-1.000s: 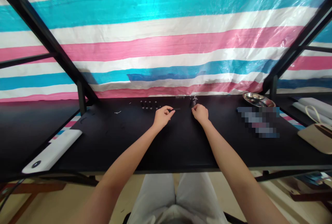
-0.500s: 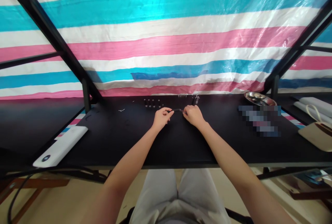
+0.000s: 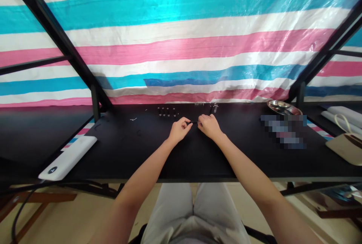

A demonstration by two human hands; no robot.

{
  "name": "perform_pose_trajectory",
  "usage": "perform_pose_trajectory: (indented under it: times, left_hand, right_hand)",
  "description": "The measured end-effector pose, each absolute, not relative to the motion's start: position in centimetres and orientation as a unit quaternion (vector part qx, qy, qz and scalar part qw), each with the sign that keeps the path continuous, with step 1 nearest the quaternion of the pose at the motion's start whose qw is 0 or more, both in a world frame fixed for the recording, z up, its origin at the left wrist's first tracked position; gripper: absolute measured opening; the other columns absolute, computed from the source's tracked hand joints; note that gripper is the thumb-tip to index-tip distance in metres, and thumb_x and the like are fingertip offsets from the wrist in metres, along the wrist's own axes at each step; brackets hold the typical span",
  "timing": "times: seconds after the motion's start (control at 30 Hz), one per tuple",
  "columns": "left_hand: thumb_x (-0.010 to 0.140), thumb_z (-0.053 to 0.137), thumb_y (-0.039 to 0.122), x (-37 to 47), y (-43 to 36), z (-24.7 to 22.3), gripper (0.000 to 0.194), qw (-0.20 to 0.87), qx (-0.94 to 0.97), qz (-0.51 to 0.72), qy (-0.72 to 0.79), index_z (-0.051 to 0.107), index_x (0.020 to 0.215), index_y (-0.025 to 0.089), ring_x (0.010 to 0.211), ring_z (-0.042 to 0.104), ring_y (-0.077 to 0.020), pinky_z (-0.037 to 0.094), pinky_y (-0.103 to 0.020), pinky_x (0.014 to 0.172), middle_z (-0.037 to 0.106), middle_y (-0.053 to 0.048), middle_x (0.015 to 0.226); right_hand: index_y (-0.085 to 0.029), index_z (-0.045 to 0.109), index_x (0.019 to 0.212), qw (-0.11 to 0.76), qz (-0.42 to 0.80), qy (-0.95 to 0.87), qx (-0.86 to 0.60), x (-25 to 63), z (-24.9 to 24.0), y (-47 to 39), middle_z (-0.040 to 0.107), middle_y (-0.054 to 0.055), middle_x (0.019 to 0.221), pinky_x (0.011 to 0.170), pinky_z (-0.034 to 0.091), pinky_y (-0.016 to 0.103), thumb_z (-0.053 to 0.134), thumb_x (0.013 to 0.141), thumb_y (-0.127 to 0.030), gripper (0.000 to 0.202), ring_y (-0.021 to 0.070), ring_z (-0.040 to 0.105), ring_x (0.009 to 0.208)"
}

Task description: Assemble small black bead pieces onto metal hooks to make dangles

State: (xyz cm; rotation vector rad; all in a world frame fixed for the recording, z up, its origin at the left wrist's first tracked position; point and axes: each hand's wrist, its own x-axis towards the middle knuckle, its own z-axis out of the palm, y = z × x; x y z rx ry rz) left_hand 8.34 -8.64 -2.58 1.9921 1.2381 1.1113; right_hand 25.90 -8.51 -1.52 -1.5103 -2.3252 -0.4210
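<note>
Above the black table, my left hand pinches one end of a short, thin dark piece between thumb and fingertips. My right hand has its fingers closed at the other end of that piece. Its exact kind is too small to make out, and both ends are hidden by my fingers. Behind my left hand, several small black cylinders with pale ends stand in a row. Past my right hand lie a small black piece and a clear, narrow piece. Several tiny metallic parts line the back edge.
A shiny metal dish sits at the back right, beside a blurred-out patch. To the left is a white power-strip-like box with a cable. White scraps lie on the black table. A beige bag stands far right. Striped sheeting hangs behind.
My hands have come closer together, so less of the dark piece shows between them. The left hand has shifted slightly right. Other things show only a slight camera shift.
</note>
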Motion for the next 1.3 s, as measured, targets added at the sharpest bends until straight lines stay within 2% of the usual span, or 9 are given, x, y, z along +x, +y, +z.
perform_pose_trajectory:
  times: [0.23, 0.9, 1.03, 1.2, 1.3]
  left_hand:
    - [0.077, 0.053, 0.040, 8.4, -8.9, -2.5, 0.022, 0.275, 0.740, 0.406, 0.460, 0.052, 0.084, 0.019, 0.044, 0.047, -0.0077, 0.039, -0.019, 0.054, 0.049, 0.008, 0.046]
    - [0.078, 0.053, 0.037, 8.6, -9.2, -2.2, 0.020, 0.272, 0.755, 0.387, 0.454, 0.054, 0.084, 0.018, 0.044, 0.048, -0.0079, 0.039, -0.019, 0.054, 0.053, 0.007, 0.046]
    - [0.078, 0.053, 0.038, 8.6, -9.3, -1.9, 0.021, 0.256, 0.757, 0.390, 0.457, 0.055, 0.084, 0.018, 0.044, 0.048, -0.0076, 0.040, -0.019, 0.055, 0.053, 0.007, 0.046]
    - [0.078, 0.053, 0.040, 8.3, -9.0, -1.8, 0.024, 0.226, 0.755, 0.397, 0.471, 0.056, 0.084, 0.017, 0.046, 0.048, -0.0078, 0.039, -0.019, 0.055, 0.053, 0.006, 0.047]
    - [0.078, 0.052, 0.039, 7.9, -8.7, -2.0, 0.023, 0.209, 0.757, 0.395, 0.476, 0.058, 0.086, 0.018, 0.048, 0.049, -0.0079, 0.039, -0.019, 0.056, 0.055, 0.006, 0.050]
  right_hand:
    - [-0.014, 0.057, 0.079, 0.218, -0.132, -0.843, -0.474, 26.3, -1.3, -8.5, 0.060, 0.006, 0.074, 0.068, 0.024, 0.029, 0.040, 0.082, -0.015, 0.017, 0.0156, 0.050, 0.068]
    - [-0.014, 0.056, 0.075, 0.236, -0.146, -0.858, -0.433, 26.3, -1.8, -8.5, 0.059, 0.005, 0.071, 0.067, 0.028, 0.028, 0.045, 0.079, -0.014, 0.012, 0.0145, 0.048, 0.062]
    - [-0.015, 0.056, 0.077, 0.261, -0.097, -0.851, -0.444, 26.0, -2.0, -8.6, 0.059, 0.003, 0.071, 0.067, 0.029, 0.028, 0.047, 0.079, -0.016, 0.010, 0.0139, 0.049, 0.062]
    - [-0.017, 0.056, 0.085, 0.352, 0.022, -0.802, -0.482, 24.7, -2.5, -8.9, 0.060, 0.002, 0.075, 0.066, 0.034, 0.025, 0.049, 0.079, -0.019, 0.010, 0.0124, 0.052, 0.064]
    - [-0.018, 0.055, 0.077, 0.370, 0.066, -0.797, -0.473, 23.5, -2.7, -9.0, 0.060, 0.001, 0.072, 0.064, 0.036, 0.024, 0.050, 0.078, -0.021, 0.006, 0.0117, 0.051, 0.061]
